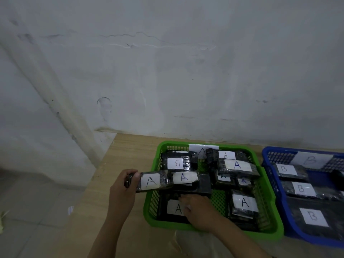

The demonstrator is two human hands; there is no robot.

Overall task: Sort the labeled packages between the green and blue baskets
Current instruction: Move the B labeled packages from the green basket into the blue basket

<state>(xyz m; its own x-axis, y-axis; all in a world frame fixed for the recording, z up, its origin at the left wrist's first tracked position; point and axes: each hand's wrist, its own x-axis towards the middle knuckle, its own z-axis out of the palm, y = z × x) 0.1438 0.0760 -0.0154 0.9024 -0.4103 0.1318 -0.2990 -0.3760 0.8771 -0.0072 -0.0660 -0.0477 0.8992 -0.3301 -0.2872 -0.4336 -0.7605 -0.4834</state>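
Our left hand grips 1 A package over the green basket; our right hand reaches inside, fingers hidden, grasp unclear.

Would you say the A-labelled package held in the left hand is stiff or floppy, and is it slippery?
The package juts sideways from the left hand without drooping, so probably fairly stiff. Its glossy wrap suggests it could slip. One hand holds it, so likely light.

Bare storeroom or workroom, stained cracked wall, wooden table, tiled floor
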